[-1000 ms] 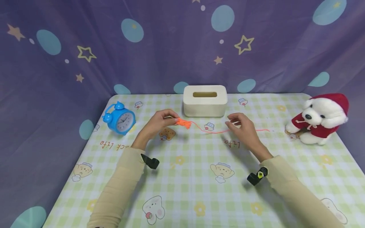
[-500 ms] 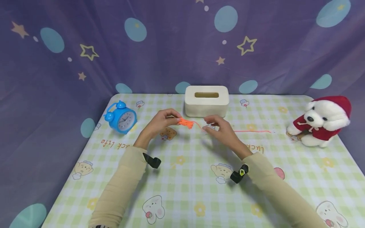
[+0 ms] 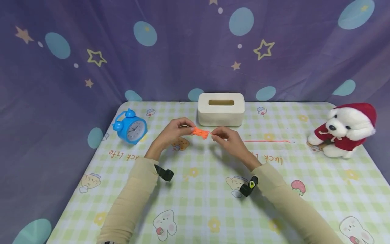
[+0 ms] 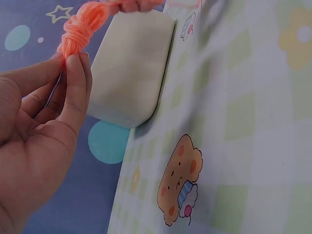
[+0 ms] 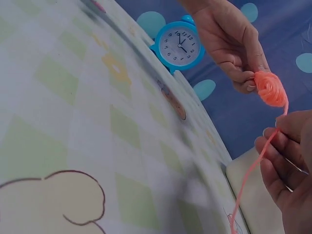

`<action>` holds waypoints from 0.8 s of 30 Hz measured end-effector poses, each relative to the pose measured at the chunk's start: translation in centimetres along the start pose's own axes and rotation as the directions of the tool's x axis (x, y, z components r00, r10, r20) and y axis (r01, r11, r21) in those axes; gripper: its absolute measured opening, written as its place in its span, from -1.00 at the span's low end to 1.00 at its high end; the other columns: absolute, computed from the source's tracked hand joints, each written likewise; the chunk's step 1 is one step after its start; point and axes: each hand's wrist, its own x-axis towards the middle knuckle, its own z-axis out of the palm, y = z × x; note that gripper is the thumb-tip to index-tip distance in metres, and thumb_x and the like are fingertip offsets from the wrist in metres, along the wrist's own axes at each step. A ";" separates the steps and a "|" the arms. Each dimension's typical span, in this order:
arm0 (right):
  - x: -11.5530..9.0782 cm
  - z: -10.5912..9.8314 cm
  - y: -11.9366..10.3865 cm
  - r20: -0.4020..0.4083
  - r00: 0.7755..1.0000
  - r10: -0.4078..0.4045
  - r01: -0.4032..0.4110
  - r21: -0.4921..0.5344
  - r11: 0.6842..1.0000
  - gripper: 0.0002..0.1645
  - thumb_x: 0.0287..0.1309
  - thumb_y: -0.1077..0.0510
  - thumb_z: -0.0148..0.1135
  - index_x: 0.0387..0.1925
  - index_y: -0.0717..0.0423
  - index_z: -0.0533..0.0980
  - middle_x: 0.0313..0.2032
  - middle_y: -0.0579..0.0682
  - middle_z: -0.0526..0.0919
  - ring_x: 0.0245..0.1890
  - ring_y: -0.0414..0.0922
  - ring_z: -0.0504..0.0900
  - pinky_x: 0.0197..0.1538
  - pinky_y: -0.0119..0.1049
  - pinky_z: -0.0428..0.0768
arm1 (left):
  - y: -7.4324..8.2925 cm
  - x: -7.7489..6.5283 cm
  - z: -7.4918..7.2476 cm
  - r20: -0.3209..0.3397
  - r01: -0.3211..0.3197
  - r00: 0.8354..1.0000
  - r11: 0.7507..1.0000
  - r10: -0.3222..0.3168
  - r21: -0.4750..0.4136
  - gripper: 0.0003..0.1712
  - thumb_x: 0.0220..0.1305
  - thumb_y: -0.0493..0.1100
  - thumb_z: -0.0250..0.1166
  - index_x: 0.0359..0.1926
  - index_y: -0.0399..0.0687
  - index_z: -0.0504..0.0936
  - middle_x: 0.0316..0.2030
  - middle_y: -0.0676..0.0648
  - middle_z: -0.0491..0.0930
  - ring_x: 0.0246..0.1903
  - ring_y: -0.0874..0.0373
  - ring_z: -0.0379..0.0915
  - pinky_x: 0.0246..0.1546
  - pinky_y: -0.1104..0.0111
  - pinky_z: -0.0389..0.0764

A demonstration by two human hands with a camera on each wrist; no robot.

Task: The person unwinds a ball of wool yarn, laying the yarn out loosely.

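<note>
A small bundle of orange yarn (image 3: 201,133) is pinched at its left end by my left hand (image 3: 175,131), thumb against fingers. In the left wrist view the yarn bundle (image 4: 80,29) shows strands wrapped round its middle. Close to its other end, my right hand (image 3: 228,138) pinches the loose strand between thumb and index finger. The right wrist view shows that strand (image 5: 251,170) running from the bundle past the right fingertips and hanging down. Its tail (image 3: 268,141) lies on the tablecloth to the right.
Behind the hands stands a cream tissue box (image 3: 221,117). A blue alarm clock (image 3: 134,130) is at the left, and a white plush dog (image 3: 342,130) in red sits at the right. A checked tablecloth (image 3: 189,203) covers the table, with a purple curtain (image 3: 182,61) behind.
My right hand has moved left along the strand to the bundle and now pinches the strand there. The left hand has stayed nearly in place, holding the yarn.
</note>
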 end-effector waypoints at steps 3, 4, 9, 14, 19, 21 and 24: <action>0.1 0.0 1.3 0.007 1.000 0.025 -0.026 0.040 0.999 -0.84 0.24 0.26 0.22 -0.19 0.28 0.59 -0.26 0.23 0.69 -0.27 0.12 0.66 -0.28 -0.42 0.58 | -0.1 -0.1 0.1 -0.001 0.002 1.000 1.000 -0.002 -0.003 -0.79 0.31 -0.19 0.26 -0.10 -0.20 0.58 -0.14 -0.09 0.59 -0.20 0.15 0.61 0.13 -0.16 0.43; 0.1 0.0 1.7 0.010 0.999 0.032 -0.033 0.045 0.998 -0.85 0.25 0.23 0.21 -0.20 0.25 0.59 -0.28 0.21 0.69 -0.28 0.13 0.65 -0.31 -0.45 0.56 | -0.1 -0.1 0.1 -0.003 0.003 1.000 1.000 -0.003 -0.006 -0.79 0.30 -0.20 0.26 -0.10 -0.21 0.58 -0.15 -0.10 0.58 -0.20 0.14 0.61 0.13 -0.18 0.42; 0.2 -0.1 3.2 0.038 0.998 0.043 -0.046 0.059 0.997 -0.86 0.24 0.10 0.25 -0.25 0.09 0.61 -0.33 0.10 0.69 -0.29 0.17 0.62 -0.34 -0.45 0.57 | 0.0 -0.1 -0.1 -0.007 0.007 1.000 1.000 -0.007 -0.006 -0.80 0.30 -0.19 0.26 -0.11 -0.19 0.58 -0.13 -0.11 0.58 -0.17 0.10 0.61 0.14 -0.18 0.41; -0.2 -0.4 3.2 0.081 0.997 0.019 -0.023 0.055 0.998 -0.84 0.23 0.09 0.27 -0.25 0.10 0.61 -0.34 0.09 0.69 -0.30 0.16 0.65 -0.30 -0.40 0.61 | -0.1 -0.1 -0.3 -0.010 0.006 1.000 1.000 -0.005 0.003 -0.78 0.30 -0.16 0.26 -0.10 -0.18 0.58 -0.10 -0.11 0.57 -0.14 0.09 0.61 0.14 -0.16 0.42; -0.7 -0.9 3.3 0.083 0.996 0.016 -0.020 0.043 0.999 -0.89 0.24 0.10 0.26 -0.27 0.06 0.61 -0.35 0.09 0.68 -0.34 0.08 0.66 -0.31 -0.35 0.64 | 0.0 -0.1 -0.4 -0.015 0.002 1.000 1.000 -0.002 -0.001 -0.77 0.30 -0.15 0.27 -0.11 -0.19 0.58 -0.08 -0.13 0.56 -0.11 0.07 0.60 0.16 -0.15 0.42; -0.8 -1.1 3.4 0.080 0.996 0.030 -0.035 0.052 0.998 -0.86 0.24 0.09 0.25 -0.27 0.08 0.60 -0.36 0.08 0.68 -0.35 0.07 0.66 -0.31 -0.27 0.67 | 0.0 -0.1 -0.4 -0.020 0.007 1.000 1.000 -0.007 -0.002 -0.77 0.29 -0.15 0.27 -0.11 -0.18 0.58 -0.09 -0.13 0.56 -0.11 0.07 0.60 0.16 -0.15 0.42; -1.0 -1.4 3.8 0.074 0.995 0.066 -0.073 0.085 0.994 -0.78 0.24 0.09 0.25 -0.24 0.19 0.59 -0.35 0.11 0.66 -0.36 0.10 0.65 -0.32 -0.16 0.70 | 0.0 -0.1 -0.4 -0.026 0.017 1.000 1.000 -0.017 -0.002 -0.77 0.29 -0.14 0.28 -0.11 -0.18 0.58 -0.08 -0.11 0.55 -0.11 0.07 0.60 0.16 -0.14 0.43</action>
